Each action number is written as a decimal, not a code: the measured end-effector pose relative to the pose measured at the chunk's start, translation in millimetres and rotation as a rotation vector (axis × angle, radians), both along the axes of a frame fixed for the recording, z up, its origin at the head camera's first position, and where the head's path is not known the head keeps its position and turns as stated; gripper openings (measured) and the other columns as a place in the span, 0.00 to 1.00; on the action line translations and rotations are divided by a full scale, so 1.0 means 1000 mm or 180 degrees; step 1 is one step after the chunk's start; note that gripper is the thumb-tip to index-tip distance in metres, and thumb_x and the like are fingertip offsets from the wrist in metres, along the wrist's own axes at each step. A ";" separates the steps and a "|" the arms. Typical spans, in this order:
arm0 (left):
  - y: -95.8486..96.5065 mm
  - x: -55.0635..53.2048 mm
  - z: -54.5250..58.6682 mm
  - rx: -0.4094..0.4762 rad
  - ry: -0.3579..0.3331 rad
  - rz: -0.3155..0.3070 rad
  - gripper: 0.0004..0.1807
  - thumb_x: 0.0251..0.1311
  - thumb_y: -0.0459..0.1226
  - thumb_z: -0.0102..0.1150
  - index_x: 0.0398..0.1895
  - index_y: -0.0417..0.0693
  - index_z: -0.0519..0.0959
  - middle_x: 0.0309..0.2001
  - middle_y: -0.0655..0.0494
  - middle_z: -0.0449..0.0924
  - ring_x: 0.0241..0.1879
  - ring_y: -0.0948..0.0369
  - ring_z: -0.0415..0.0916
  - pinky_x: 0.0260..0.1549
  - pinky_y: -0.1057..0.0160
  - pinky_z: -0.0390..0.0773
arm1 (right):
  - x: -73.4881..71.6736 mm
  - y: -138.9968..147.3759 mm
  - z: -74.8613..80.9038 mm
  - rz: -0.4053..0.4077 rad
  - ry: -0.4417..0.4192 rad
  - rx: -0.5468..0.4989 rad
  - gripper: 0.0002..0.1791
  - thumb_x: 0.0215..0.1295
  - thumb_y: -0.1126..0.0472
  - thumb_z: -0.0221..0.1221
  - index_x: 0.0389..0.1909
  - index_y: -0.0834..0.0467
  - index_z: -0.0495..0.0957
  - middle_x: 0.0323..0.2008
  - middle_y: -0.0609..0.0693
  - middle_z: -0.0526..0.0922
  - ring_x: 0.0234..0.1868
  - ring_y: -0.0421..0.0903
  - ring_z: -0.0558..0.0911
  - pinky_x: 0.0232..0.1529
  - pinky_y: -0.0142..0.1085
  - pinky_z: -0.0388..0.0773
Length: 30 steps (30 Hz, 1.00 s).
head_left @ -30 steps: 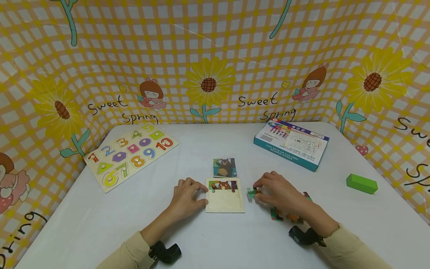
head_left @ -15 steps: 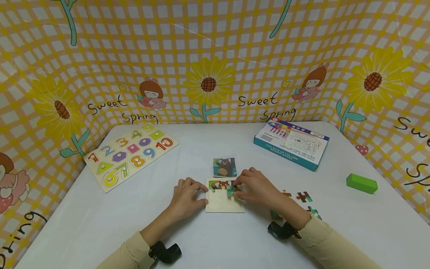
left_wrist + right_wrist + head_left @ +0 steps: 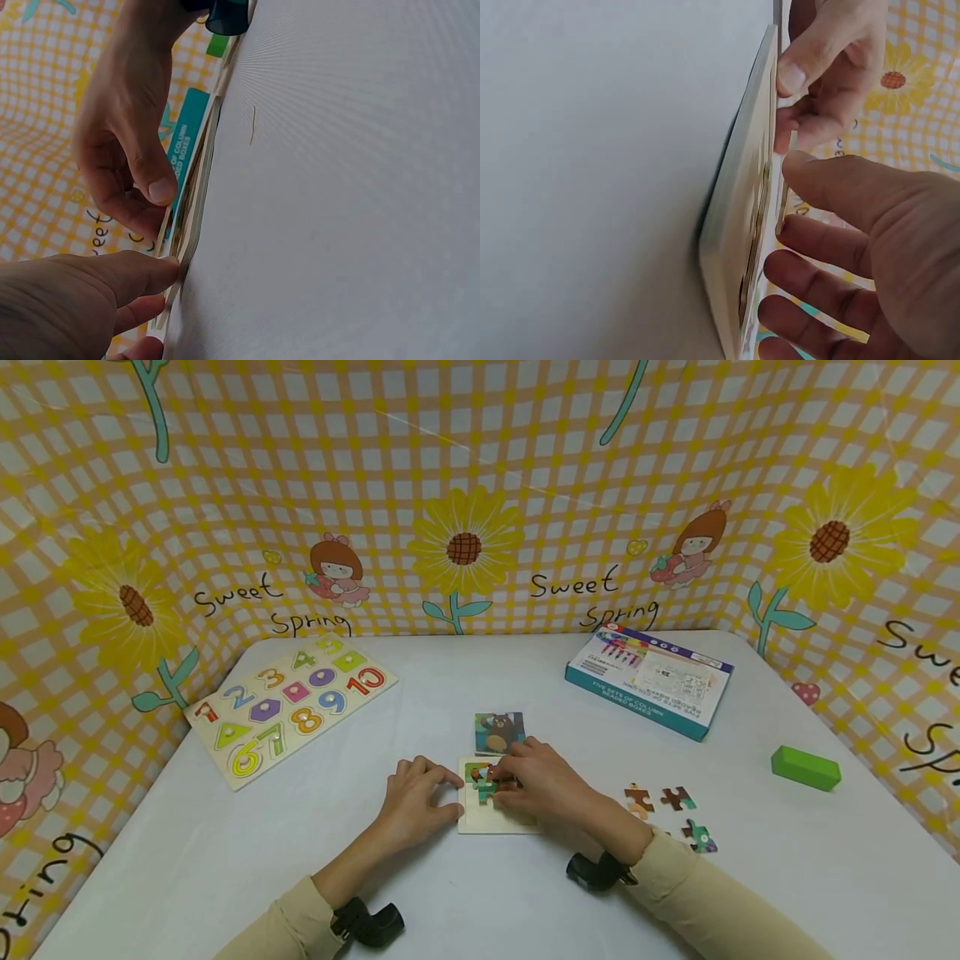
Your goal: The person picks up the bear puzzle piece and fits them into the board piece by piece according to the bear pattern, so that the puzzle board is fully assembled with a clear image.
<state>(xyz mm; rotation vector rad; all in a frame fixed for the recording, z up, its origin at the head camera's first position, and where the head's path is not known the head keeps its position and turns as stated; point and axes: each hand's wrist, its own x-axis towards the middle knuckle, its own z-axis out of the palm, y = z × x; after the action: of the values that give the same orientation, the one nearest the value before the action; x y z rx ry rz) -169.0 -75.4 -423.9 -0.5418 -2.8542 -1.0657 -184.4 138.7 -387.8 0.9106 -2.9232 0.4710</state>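
Note:
A small wooden puzzle board lies in the middle of the table, pieces of a bear picture along its top row. My left hand holds its left edge with thumb and fingertips. Above the board, my right hand pinches a mostly green jigsaw piece between thumb and index finger. The right wrist view shows the piece on edge, a little off the board's face, the other fingers spread below it. My right hand covers the board's right part. Just beyond the board is a bear picture card.
Loose jigsaw pieces lie right of the board, near my right forearm. A number-and-shape board is at the back left, a flat teal-sided box at the back right. A green block sits far right. Patterned cloth surrounds the table.
My right hand has carried the green piece leftward from beside the board to over its middle, just below the top row. The left hand has stayed at the board's left edge.

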 end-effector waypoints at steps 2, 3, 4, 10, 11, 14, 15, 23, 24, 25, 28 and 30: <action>0.000 0.000 0.000 -0.0001 0.0000 -0.0001 0.13 0.46 0.39 0.68 0.38 0.54 0.81 0.38 0.54 0.71 0.41 0.58 0.60 0.42 0.54 0.58 | -0.001 -0.003 -0.001 0.0016 -0.0015 0.0018 0.13 0.50 0.53 0.68 0.37 0.52 0.84 0.34 0.44 0.79 0.35 0.41 0.67 0.36 0.33 0.63; 0.000 0.000 0.000 0.0002 -0.0005 -0.0003 0.13 0.46 0.39 0.68 0.38 0.54 0.81 0.38 0.54 0.71 0.41 0.58 0.60 0.42 0.54 0.58 | -0.001 -0.004 -0.001 0.0029 -0.0017 0.0024 0.13 0.50 0.53 0.68 0.37 0.52 0.84 0.34 0.44 0.79 0.35 0.41 0.67 0.36 0.33 0.63; 0.000 0.000 0.000 0.0005 -0.0009 -0.0002 0.13 0.46 0.40 0.68 0.38 0.54 0.81 0.38 0.54 0.71 0.41 0.58 0.59 0.42 0.54 0.58 | -0.001 -0.006 -0.001 0.0045 -0.0011 0.0030 0.13 0.50 0.52 0.68 0.36 0.52 0.84 0.34 0.44 0.79 0.35 0.41 0.67 0.36 0.33 0.63; 0.000 0.000 0.000 0.0013 -0.0021 -0.0019 0.13 0.47 0.40 0.68 0.38 0.55 0.81 0.39 0.54 0.71 0.41 0.58 0.59 0.42 0.54 0.58 | -0.002 -0.012 -0.004 0.0110 0.0119 0.0077 0.14 0.50 0.50 0.69 0.35 0.52 0.85 0.34 0.43 0.74 0.33 0.42 0.66 0.36 0.34 0.63; 0.000 0.000 0.000 0.0015 -0.0021 -0.0021 0.13 0.47 0.40 0.68 0.38 0.55 0.81 0.39 0.54 0.71 0.41 0.58 0.59 0.43 0.54 0.58 | -0.002 -0.013 -0.004 0.0115 0.0147 0.0092 0.14 0.49 0.50 0.69 0.35 0.52 0.85 0.33 0.43 0.73 0.33 0.42 0.66 0.36 0.34 0.63; 0.000 0.000 0.000 0.0018 -0.0011 -0.0025 0.13 0.47 0.40 0.68 0.38 0.55 0.81 0.39 0.54 0.71 0.41 0.58 0.59 0.42 0.54 0.58 | -0.003 -0.014 -0.005 0.0110 0.0195 0.0131 0.13 0.49 0.50 0.69 0.35 0.52 0.85 0.33 0.43 0.71 0.33 0.42 0.66 0.35 0.34 0.63; 0.000 0.000 0.000 0.0020 -0.0008 -0.0025 0.13 0.47 0.40 0.68 0.38 0.55 0.81 0.39 0.54 0.71 0.41 0.58 0.60 0.42 0.54 0.58 | -0.003 -0.015 -0.005 0.0103 0.0205 0.0140 0.13 0.49 0.50 0.69 0.35 0.52 0.85 0.33 0.43 0.71 0.33 0.42 0.66 0.35 0.34 0.63; 0.000 0.000 0.000 0.0025 -0.0011 -0.0016 0.13 0.47 0.40 0.68 0.38 0.55 0.81 0.39 0.54 0.71 0.41 0.58 0.60 0.42 0.54 0.58 | -0.004 -0.016 -0.006 0.0144 0.0278 0.0148 0.13 0.48 0.50 0.69 0.34 0.51 0.86 0.30 0.42 0.70 0.31 0.41 0.65 0.32 0.32 0.62; 0.000 0.000 0.000 0.0025 -0.0011 -0.0014 0.13 0.47 0.40 0.68 0.38 0.55 0.81 0.39 0.54 0.71 0.41 0.58 0.60 0.42 0.54 0.58 | -0.004 -0.016 -0.006 0.0154 0.0294 0.0152 0.13 0.48 0.50 0.69 0.34 0.51 0.86 0.30 0.43 0.70 0.31 0.41 0.65 0.32 0.32 0.62; 0.000 0.000 0.000 0.0026 -0.0011 -0.0014 0.13 0.47 0.40 0.68 0.38 0.55 0.81 0.39 0.54 0.71 0.42 0.58 0.60 0.42 0.54 0.58 | -0.004 -0.016 -0.006 0.0165 0.0310 0.0154 0.13 0.48 0.50 0.69 0.34 0.51 0.86 0.30 0.43 0.70 0.30 0.41 0.65 0.32 0.32 0.61; 0.000 0.000 0.001 0.0029 -0.0009 -0.0012 0.13 0.46 0.40 0.68 0.38 0.55 0.81 0.39 0.54 0.71 0.42 0.57 0.60 0.43 0.54 0.58 | -0.004 -0.016 -0.006 0.0171 0.0340 0.0172 0.13 0.48 0.50 0.69 0.34 0.51 0.86 0.30 0.42 0.70 0.30 0.40 0.65 0.32 0.31 0.61; 0.000 0.000 0.001 0.0026 -0.0005 -0.0012 0.13 0.46 0.40 0.68 0.38 0.54 0.81 0.39 0.54 0.71 0.42 0.57 0.60 0.42 0.54 0.58 | -0.004 -0.016 -0.006 0.0178 0.0357 0.0182 0.14 0.48 0.49 0.69 0.35 0.51 0.86 0.29 0.42 0.69 0.29 0.40 0.64 0.31 0.31 0.61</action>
<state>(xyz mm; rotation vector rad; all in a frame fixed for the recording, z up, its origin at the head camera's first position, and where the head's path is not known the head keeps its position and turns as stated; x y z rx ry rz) -168.7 -75.3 -423.1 -0.5464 -2.8500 -1.0785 -188.5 122.3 -393.8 0.9937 -2.8300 0.3291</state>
